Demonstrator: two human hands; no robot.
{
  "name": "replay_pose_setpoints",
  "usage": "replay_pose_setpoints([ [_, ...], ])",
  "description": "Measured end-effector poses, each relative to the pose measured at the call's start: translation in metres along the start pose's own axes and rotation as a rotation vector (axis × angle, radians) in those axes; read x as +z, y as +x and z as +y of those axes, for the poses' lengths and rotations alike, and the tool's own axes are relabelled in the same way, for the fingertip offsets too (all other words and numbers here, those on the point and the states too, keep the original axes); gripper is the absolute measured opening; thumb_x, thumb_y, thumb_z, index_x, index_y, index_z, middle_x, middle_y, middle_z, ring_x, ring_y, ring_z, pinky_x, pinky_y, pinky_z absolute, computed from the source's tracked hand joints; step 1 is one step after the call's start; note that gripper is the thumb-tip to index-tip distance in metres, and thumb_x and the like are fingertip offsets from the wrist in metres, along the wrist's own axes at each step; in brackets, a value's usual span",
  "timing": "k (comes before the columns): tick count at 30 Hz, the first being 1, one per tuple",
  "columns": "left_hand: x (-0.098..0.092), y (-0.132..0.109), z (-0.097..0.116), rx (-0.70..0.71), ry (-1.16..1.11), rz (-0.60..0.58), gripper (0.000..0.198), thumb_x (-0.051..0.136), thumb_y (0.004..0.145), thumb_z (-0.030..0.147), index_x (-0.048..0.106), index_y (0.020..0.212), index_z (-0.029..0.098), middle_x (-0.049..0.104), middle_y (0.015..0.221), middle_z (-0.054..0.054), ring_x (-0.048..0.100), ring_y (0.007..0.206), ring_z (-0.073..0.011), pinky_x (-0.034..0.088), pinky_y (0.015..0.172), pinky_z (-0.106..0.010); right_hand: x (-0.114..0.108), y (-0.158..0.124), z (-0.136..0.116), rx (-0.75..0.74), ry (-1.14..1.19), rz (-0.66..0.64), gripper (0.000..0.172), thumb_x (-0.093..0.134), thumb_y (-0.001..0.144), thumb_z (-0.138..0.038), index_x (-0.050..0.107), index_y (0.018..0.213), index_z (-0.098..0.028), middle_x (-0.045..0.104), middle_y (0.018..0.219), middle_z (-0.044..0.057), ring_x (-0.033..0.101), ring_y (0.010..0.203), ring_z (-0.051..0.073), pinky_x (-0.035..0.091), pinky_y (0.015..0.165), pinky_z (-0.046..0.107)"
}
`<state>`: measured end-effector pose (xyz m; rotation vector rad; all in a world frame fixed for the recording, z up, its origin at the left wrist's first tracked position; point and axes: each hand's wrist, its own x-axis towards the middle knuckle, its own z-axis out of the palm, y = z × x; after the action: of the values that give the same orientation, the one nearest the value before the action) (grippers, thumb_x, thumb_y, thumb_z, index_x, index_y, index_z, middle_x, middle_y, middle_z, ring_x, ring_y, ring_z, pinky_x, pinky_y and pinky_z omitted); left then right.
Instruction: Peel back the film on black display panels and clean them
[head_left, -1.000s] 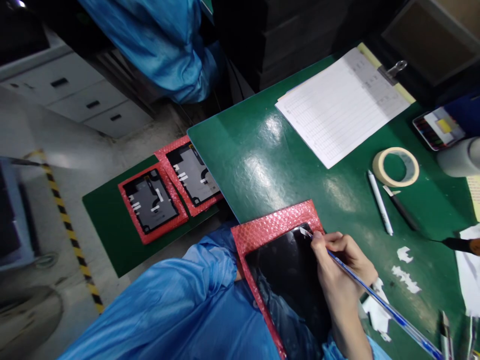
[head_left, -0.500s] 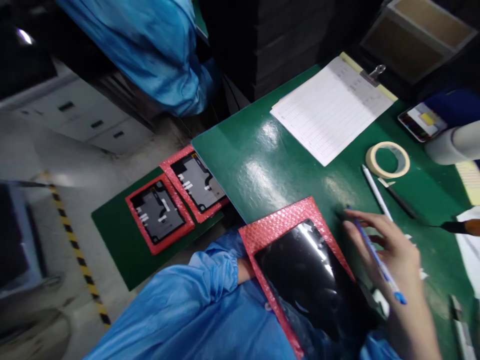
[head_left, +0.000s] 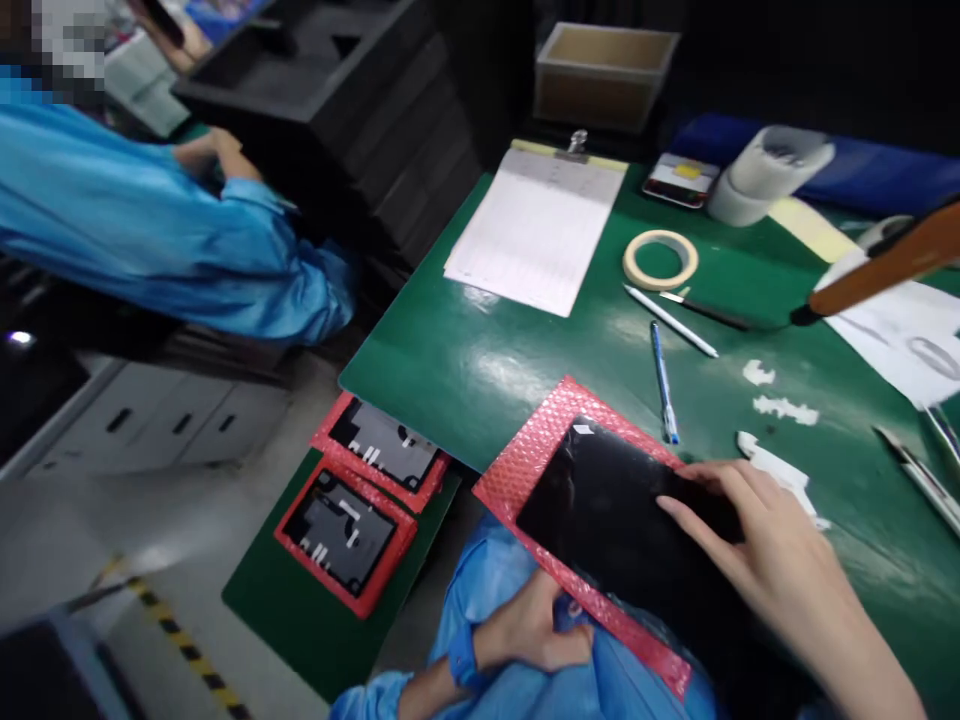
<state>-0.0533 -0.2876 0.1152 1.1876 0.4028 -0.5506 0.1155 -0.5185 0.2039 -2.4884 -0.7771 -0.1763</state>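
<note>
A black glass tablet-like screen [head_left: 600, 500] with a small white tab lies on a red bubble-wrap pad [head_left: 517, 460], which overhangs the table's near edge. My right hand [head_left: 772, 540] is over the screen's right side, thumb stretched out on the glass and fingers by its edge, apart from the thumb. Below the pad, close to my lap, my left hand [head_left: 536, 625] is closed with curled fingers; what it holds, if anything, is hidden. A blue pen [head_left: 663, 385] rests on the green table beyond the pad. Next to it lies a white stylus-like pen [head_left: 671, 320].
Beyond are a clipboard with paper [head_left: 536, 230], a tape roll [head_left: 628, 262], a thin black-handled tool [head_left: 709, 312] and white scraps [head_left: 784, 408]. An orange-handled tool [head_left: 885, 265] juts in at right. Lower left, two device parts [head_left: 345, 535] sit on red pads. A co-worker's blue sleeve [head_left: 187, 250] is upper left.
My right hand has let go of the blue pen, now on the table, and moved onto the screen. My left hand has come into view below the pad. The view has turned.
</note>
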Motion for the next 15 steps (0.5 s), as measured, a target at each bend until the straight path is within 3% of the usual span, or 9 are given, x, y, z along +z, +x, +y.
replay_pose_setpoints([
  [2, -0.004, -0.003, 0.001, -0.008, -0.002, -0.062, 0.071, 0.099, 0.071, 0.08, 0.086, 0.104, 0.018, 0.091, 0.128, -0.014, 0.08, 0.132, -0.0455, 0.059, 0.124, -0.055, 0.006, -0.005, 0.001, 0.098, 0.023, 0.006, 0.065, 0.053, 0.116, -0.087, 0.077, 0.109, -0.027, 0.08, 0.094, 0.005, 0.075, 0.081, 0.026, 0.051, 0.077, 0.041],
  [5, -0.001, -0.003, 0.006, -0.037, -0.019, -0.091, 0.082, 0.091, 0.081, 0.092, 0.088, 0.119, 0.019, 0.085, 0.153, -0.016, 0.071, 0.153, -0.0469, 0.052, 0.134, -0.056, 0.006, -0.006, -0.001, 0.185, 0.078, -0.007, 0.073, 0.049, 0.114, -0.093, 0.079, 0.106, -0.027, 0.078, 0.088, 0.005, 0.073, 0.079, 0.026, 0.05, 0.081, 0.042],
  [9, 0.002, -0.004, 0.013, -0.043, -0.021, -0.079, 0.091, 0.091, 0.078, 0.098, 0.089, 0.127, 0.022, 0.084, 0.155, -0.017, 0.073, 0.153, -0.0444, 0.051, 0.137, -0.055, -0.003, 0.001, -0.012, 0.252, 0.216, -0.071, 0.074, 0.05, 0.115, -0.092, 0.072, 0.085, -0.027, 0.073, 0.078, 0.001, 0.071, 0.068, 0.021, 0.052, 0.067, 0.035],
  [12, -0.001, -0.006, 0.011, -0.028, -0.009, -0.051, 0.092, 0.098, 0.071, 0.094, 0.089, 0.128, 0.023, 0.085, 0.152, -0.017, 0.074, 0.153, -0.0444, 0.051, 0.137, -0.057, -0.007, 0.008, -0.019, 0.298, 0.341, -0.118, 0.074, 0.046, 0.115, -0.091, 0.069, 0.084, -0.028, 0.068, 0.065, -0.004, 0.064, 0.051, 0.018, 0.047, 0.051, 0.031],
  [15, -0.004, -0.004, 0.004, -0.04, 0.03, 0.005, 0.096, 0.099, 0.065, 0.095, 0.089, 0.128, 0.024, 0.088, 0.146, -0.018, 0.077, 0.146, -0.0473, 0.051, 0.136, -0.063, -0.001, 0.013, -0.021, 0.335, 0.424, -0.14, 0.076, 0.045, 0.112, -0.096, 0.068, 0.083, -0.029, 0.066, 0.058, -0.004, 0.062, 0.047, 0.02, 0.044, 0.048, 0.032],
])
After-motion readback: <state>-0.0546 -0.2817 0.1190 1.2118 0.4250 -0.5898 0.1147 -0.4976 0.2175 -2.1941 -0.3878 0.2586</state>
